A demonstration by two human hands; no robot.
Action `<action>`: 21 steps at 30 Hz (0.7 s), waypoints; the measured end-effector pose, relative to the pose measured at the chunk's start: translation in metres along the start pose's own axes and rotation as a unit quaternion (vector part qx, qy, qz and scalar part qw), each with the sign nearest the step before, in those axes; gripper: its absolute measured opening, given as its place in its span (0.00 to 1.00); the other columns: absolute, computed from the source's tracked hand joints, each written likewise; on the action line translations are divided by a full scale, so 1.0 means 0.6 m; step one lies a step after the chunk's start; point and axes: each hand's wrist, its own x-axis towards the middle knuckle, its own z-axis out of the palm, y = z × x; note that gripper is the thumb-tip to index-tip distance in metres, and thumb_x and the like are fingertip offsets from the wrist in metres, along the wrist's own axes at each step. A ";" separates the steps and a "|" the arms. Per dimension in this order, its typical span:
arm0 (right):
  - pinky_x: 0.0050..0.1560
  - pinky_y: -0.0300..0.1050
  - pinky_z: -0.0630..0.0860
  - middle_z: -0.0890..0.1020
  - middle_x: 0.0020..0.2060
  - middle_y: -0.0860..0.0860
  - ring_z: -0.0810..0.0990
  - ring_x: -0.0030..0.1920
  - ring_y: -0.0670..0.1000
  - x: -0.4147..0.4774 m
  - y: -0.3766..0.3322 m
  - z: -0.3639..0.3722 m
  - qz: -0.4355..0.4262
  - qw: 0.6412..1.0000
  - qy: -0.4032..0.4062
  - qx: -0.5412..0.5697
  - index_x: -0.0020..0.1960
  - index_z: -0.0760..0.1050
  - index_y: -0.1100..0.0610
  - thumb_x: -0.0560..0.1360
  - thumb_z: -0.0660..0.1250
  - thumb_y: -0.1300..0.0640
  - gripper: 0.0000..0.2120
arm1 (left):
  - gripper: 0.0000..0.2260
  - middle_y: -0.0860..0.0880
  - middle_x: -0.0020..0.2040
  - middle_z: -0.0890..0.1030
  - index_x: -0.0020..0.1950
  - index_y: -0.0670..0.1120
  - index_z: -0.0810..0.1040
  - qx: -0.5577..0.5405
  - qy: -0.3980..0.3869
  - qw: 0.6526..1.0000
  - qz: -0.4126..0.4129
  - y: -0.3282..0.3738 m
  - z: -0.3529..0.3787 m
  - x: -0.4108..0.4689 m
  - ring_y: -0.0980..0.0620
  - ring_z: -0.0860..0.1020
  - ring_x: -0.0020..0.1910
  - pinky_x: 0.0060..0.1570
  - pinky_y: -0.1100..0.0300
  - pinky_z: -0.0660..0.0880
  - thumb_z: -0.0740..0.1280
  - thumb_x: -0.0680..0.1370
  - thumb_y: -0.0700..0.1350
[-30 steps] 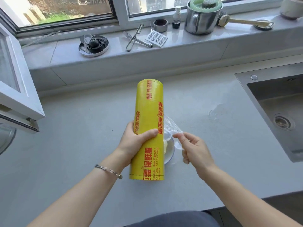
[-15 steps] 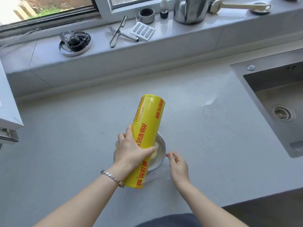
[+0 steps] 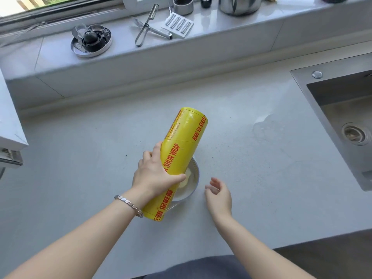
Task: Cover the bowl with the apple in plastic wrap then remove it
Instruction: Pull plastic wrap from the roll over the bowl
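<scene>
My left hand (image 3: 156, 176) grips a tall yellow roll of plastic wrap (image 3: 177, 158), tilted over the counter with its top leaning away to the right. Behind the roll sits a small metal bowl (image 3: 194, 182); a pale piece of apple (image 3: 186, 179) shows inside, mostly hidden by the roll. A thin strip of clear film (image 3: 171, 207) lies at the bowl's near edge by the roll's lower end. My right hand (image 3: 218, 195) hovers just right of the bowl, fingers loosely curled and apart, holding nothing that I can see.
A steel sink (image 3: 342, 121) is sunk into the grey counter at the right. On the window sill behind lie a round tin of small parts (image 3: 91, 41), a peeler (image 3: 147, 25), a grater piece (image 3: 178, 25) and a metal pot (image 3: 239, 5). An open window frame (image 3: 10, 127) juts in at left.
The roll has tilted from upright and dropped over the bowl. My right hand pulled film down to the bowl's near side, then let go and moved right. The view has shifted downward.
</scene>
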 end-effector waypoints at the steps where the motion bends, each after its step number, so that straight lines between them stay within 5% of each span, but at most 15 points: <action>1: 0.59 0.44 0.73 0.77 0.51 0.52 0.77 0.51 0.50 -0.010 -0.011 0.004 0.004 0.999 -0.008 0.042 0.59 0.72 0.61 0.75 0.59 0.68 0.14 | 0.47 0.46 0.60 0.68 0.73 0.55 0.50 -0.001 0.000 1.000 0.001 0.000 0.000 0.000 0.45 0.70 0.60 0.53 0.52 0.72 0.73 0.62 0.62; 6: 0.60 0.49 0.75 0.81 0.45 0.54 0.79 0.48 0.51 -0.019 -0.040 0.009 0.059 0.995 -0.084 0.018 0.47 0.78 0.58 0.75 0.56 0.66 0.13 | 0.48 0.47 0.60 0.68 0.73 0.57 0.50 0.011 -0.025 0.999 0.034 -0.017 -0.010 0.007 0.46 0.71 0.59 0.55 0.51 0.73 0.73 0.61 0.62; 9: 0.67 0.53 0.69 0.78 0.56 0.55 0.75 0.60 0.54 0.017 -0.071 0.001 0.024 0.995 -0.089 -0.039 0.62 0.74 0.61 0.77 0.58 0.60 0.15 | 0.49 0.51 0.59 0.68 0.72 0.61 0.51 0.014 -0.064 0.996 0.058 -0.033 -0.027 0.014 0.49 0.71 0.58 0.55 0.50 0.74 0.74 0.58 0.63; 11: 0.68 0.52 0.67 0.76 0.59 0.53 0.72 0.64 0.54 0.038 -0.098 0.009 -0.012 0.989 -0.138 -0.052 0.62 0.72 0.59 0.79 0.55 0.60 0.14 | 0.49 0.52 0.59 0.67 0.71 0.62 0.52 0.018 -0.085 0.994 0.073 -0.036 -0.033 0.016 0.50 0.71 0.58 0.56 0.51 0.73 0.72 0.55 0.63; 14: 0.61 0.50 0.73 0.79 0.49 0.55 0.77 0.54 0.53 0.065 -0.114 0.030 0.021 0.980 -0.196 -0.007 0.50 0.73 0.57 0.77 0.54 0.65 0.10 | 0.49 0.52 0.61 0.67 0.71 0.62 0.52 0.018 -0.096 0.991 0.086 -0.038 -0.034 0.019 0.51 0.70 0.59 0.57 0.50 0.73 0.72 0.54 0.63; 21: 0.51 0.38 0.73 0.78 0.38 0.52 0.76 0.41 0.46 0.076 -0.093 0.028 0.084 0.962 -0.202 0.163 0.61 0.73 0.66 0.76 0.62 0.64 0.14 | 0.47 0.50 0.62 0.67 0.72 0.57 0.55 -0.077 -0.079 0.992 0.056 -0.057 -0.046 0.035 0.52 0.70 0.56 0.55 0.56 0.70 0.78 0.61 0.53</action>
